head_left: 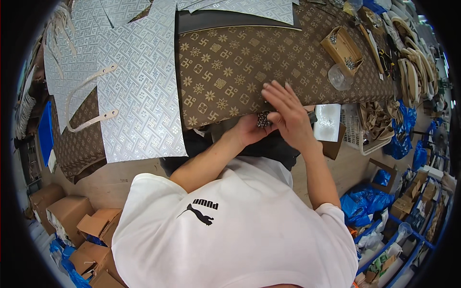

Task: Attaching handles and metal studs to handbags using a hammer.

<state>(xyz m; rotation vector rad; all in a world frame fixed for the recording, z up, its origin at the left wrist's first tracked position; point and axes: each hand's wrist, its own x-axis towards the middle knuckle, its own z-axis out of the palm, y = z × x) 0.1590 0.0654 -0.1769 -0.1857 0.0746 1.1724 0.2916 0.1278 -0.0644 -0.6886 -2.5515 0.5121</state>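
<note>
Just below the table's near edge, my left hand (pixel 248 131) is cupped around a pile of small dark and shiny metal pieces (pixel 263 119), too small to tell their exact kind. My right hand (pixel 291 117) lies over the edge beside it, fingers stretched out and close together, with the thumb near the pile. No object shows in the right hand, though its palm side is hidden. Under its fingertips is the brown table cover (pixel 230 72) with a gold pattern. Further left, a pale curved strap (pixel 70 103) with metal studs at its ends rests on silver patterned sheets (pixel 137 96).
At the right of the table stand a cardboard box (pixel 353 43) with small metal parts and a clear plastic cup (pixel 339 78). A white basket (pixel 353 127) of brown pieces is below the edge. Cartons (pixel 72 216) fill the lower left; blue bags (pixel 362 204) lie lower right.
</note>
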